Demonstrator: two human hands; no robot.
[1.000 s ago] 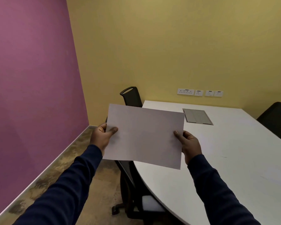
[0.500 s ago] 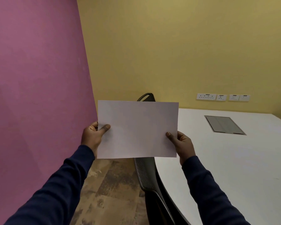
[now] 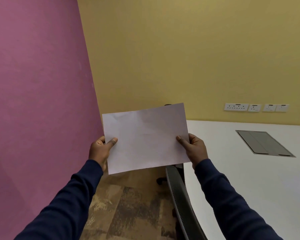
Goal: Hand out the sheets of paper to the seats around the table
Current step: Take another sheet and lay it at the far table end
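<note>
Paper sheet [image 3: 145, 137], side edges in left grip [image 3: 100, 149] and right grip [image 3: 195, 149]

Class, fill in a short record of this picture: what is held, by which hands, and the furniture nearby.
Held: white rectangular sheet of paper, off the table
Left hand: pinches its left edge, thumb on top
Right hand: pinches its right edge
Furniture: white table; black mesh chair beside its edge
In table: grey rectangular hatch panel
Behind: yellow wall with white sockets
</note>
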